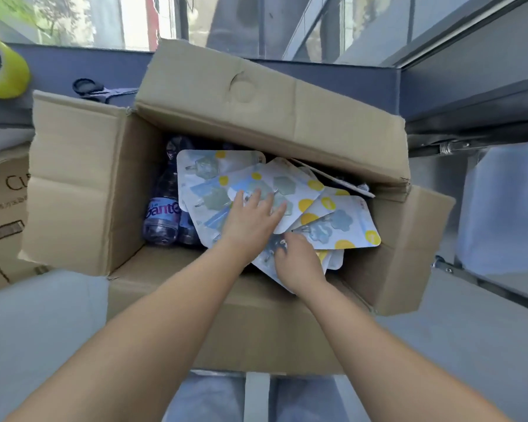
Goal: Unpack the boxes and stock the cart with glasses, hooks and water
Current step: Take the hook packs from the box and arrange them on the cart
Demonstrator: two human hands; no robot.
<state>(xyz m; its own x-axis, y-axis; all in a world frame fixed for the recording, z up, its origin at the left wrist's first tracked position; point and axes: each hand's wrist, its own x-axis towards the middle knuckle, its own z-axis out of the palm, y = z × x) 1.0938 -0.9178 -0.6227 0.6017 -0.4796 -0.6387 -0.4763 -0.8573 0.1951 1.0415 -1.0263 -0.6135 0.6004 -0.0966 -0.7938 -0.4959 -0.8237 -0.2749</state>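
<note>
- Left hand [250,219], fingers straight, is pressing flat on the fanned hook packs [290,190] inside the open box [83,184].
- Right hand [297,258], at 5 o'clock of the left, is curling round the lower packs' edge.
- Tip: square the fan w/ the flat hand, then lift the whole stack; slick cards are likely sliding.
- Water bottles [162,214] are lying at 9 o'clock of the packs.
- Room: scissors [95,88] & tape roll [3,71] are sitting at 11 o'clock on a grey ledge [58,63] below windows.

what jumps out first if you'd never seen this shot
An open cardboard box fills the middle, with a fan of hook packs inside. Both hands reach in: the left hand lies flat on the packs, the right hand at their near edge. Water bottles lie to the left.
</note>
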